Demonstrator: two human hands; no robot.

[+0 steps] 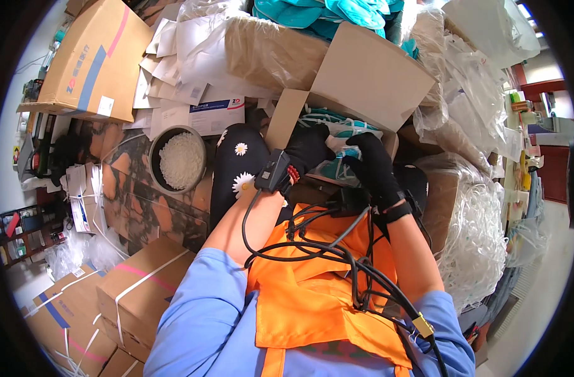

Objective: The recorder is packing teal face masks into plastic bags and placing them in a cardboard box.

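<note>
1. Nearest of all, an orange vest (312, 295) over a blue shirt fills the lower middle, with a tangle of black cables (337, 254) lying across it below both wrists.
2. Just above that, the left hand (307, 149) wears a black glove, with a small black device (273, 171) strapped at its wrist; its fingers reach into the open cardboard box (362, 75) and rest on the teal and white packets (337, 141) inside.
3. Beside it, the right hand (373, 164), also in a black glove, lies on the same packets, its fingers curled over them. The two hands are close together but not touching, and whether either truly grips a packet cannot be told.
4. Left of the left hand, a black knee with white daisy prints (236, 166) shows, and further left stands a round grey bowl (177, 159) full of white pellets.
5. Right of the right hand, clear plastic bags of white strips (481, 239) are piled.
6. Below and left of the hands, strapped brown cartons (136, 289) sit on the floor.
7. Beyond the hands, the box's raised flap backs onto a heap of plastic-wrapped teal goods (324, 16), with loose white papers (186, 69) and another large carton (89, 60) off to the far left.
</note>
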